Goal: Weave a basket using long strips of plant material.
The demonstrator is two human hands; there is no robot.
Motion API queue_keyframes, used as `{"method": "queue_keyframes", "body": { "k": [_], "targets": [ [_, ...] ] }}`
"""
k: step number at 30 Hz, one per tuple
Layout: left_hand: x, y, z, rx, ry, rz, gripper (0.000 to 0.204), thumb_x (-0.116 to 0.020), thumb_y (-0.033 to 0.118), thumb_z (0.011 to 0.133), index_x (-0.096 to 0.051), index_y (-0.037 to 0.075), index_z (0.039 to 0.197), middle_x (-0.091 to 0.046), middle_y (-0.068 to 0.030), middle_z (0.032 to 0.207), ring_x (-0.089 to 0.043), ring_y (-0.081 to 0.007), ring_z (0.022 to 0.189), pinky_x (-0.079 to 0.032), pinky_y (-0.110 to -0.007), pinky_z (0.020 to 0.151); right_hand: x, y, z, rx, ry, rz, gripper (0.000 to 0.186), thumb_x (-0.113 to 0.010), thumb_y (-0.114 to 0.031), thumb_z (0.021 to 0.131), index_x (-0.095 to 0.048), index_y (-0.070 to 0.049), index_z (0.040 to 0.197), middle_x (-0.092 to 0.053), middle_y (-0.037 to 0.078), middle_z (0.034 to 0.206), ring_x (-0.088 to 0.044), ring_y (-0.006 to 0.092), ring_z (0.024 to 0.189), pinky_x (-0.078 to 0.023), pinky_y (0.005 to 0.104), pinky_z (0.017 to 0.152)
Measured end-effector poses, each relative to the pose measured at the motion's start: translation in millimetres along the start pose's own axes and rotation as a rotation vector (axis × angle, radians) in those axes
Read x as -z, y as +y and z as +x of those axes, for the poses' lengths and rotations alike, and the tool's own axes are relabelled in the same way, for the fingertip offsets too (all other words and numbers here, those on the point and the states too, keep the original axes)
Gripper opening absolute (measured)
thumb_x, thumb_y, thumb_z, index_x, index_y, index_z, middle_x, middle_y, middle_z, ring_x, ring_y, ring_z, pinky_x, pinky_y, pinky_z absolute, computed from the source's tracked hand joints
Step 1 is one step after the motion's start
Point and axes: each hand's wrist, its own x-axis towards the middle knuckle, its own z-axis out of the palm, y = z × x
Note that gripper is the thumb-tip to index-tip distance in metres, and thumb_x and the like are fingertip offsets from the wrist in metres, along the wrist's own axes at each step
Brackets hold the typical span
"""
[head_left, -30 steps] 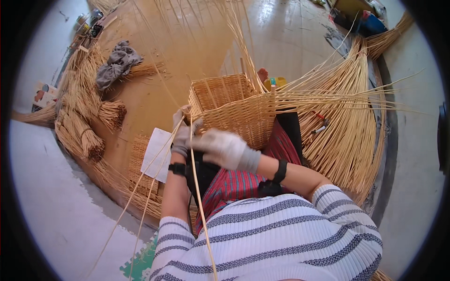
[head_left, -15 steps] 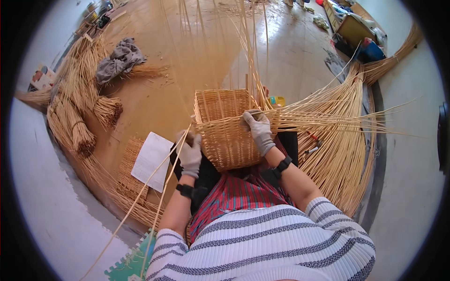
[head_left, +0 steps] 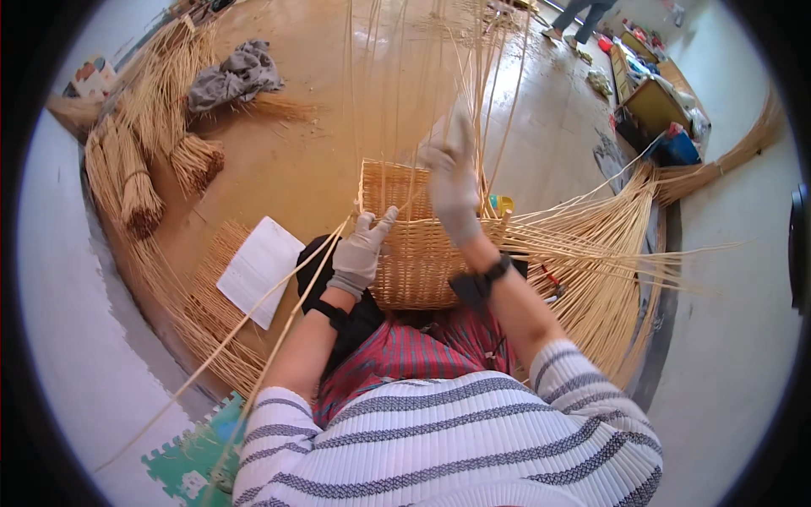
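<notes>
A woven wicker basket [head_left: 418,275] rests on my lap, tall stakes rising from its far side. My left hand [head_left: 358,253], in a pale work glove, is closed on its front rim near the left corner. Two long wicker rods [head_left: 291,317] slant from that corner down past my left forearm. My right hand [head_left: 454,190], also gloved, is raised above the basket's right part, close to the upright stakes [head_left: 494,110]. Motion smears its fingers, so whether they hold a strand is unclear. More loose rods [head_left: 608,245] stick out to the right from the basket's right corner.
A large fan of wicker rods [head_left: 612,296] lies at right. Tied bundles [head_left: 135,190] and a grey cloth [head_left: 236,76] are at left. A white sheet [head_left: 260,270] lies by my left knee, and a green foam mat [head_left: 198,452] lower left. A person's legs [head_left: 583,21] show far back.
My right hand has left the front rim and risen above the basket. My left hand has moved right, onto the rim. The view has shifted, and a person's legs now show at the back.
</notes>
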Motion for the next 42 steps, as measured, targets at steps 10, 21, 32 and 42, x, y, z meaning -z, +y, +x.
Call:
{"method": "queue_keyframes", "body": {
  "k": [10,21,32,42],
  "targets": [
    [30,28,33,-0.006,-0.161,0.204,0.079,-0.050,0.006,0.096,-0.027,0.050,0.158,-0.063,-0.0150,0.098,-0.070,-0.0276,0.071,-0.055,-0.042,0.060,66,10,-118,-0.307,0.043,0.059,0.016,-0.049,-0.007,0.107,-0.050,-0.009,0.123,-0.070,0.010,0.102,-0.072,0.0197,0.098,-0.059,0.0283,0.069],
    [-16,96,20,-0.048,-0.124,0.037,0.079,-0.060,0.004,0.086,-0.038,0.032,0.157,-0.056,-0.0175,0.134,-0.068,-0.0328,0.101,-0.056,-0.043,0.090,67,15,-25,0.249,-0.051,-0.839,0.023,-0.062,-0.001,0.093,-0.065,-0.004,0.116,-0.067,0.012,0.128,-0.069,0.0200,0.105,-0.054,0.0319,0.089],
    [-22,144,53,-0.388,0.249,-0.185,0.060,-0.052,0.002,0.092,-0.053,0.027,0.146,-0.057,-0.0184,0.125,-0.067,-0.0348,0.100,-0.054,-0.045,0.089,170,21,-96,-0.213,0.251,-0.271,0.018,-0.055,0.002,0.096,-0.062,-0.003,0.112,-0.071,0.010,0.111,-0.068,0.0226,0.091,-0.056,0.0363,0.086],
    [-69,167,73,-0.280,-0.047,0.035,0.065,-0.049,0.003,0.095,-0.046,0.031,0.153,-0.059,-0.0156,0.108,-0.069,-0.0290,0.076,-0.056,-0.041,0.069,249,47,-28,-0.320,0.331,-0.154,0.023,-0.047,-0.019,0.110,-0.057,-0.009,0.128,-0.062,0.003,0.078,-0.063,0.0143,0.067,-0.062,0.0359,0.071]
  ]
}}
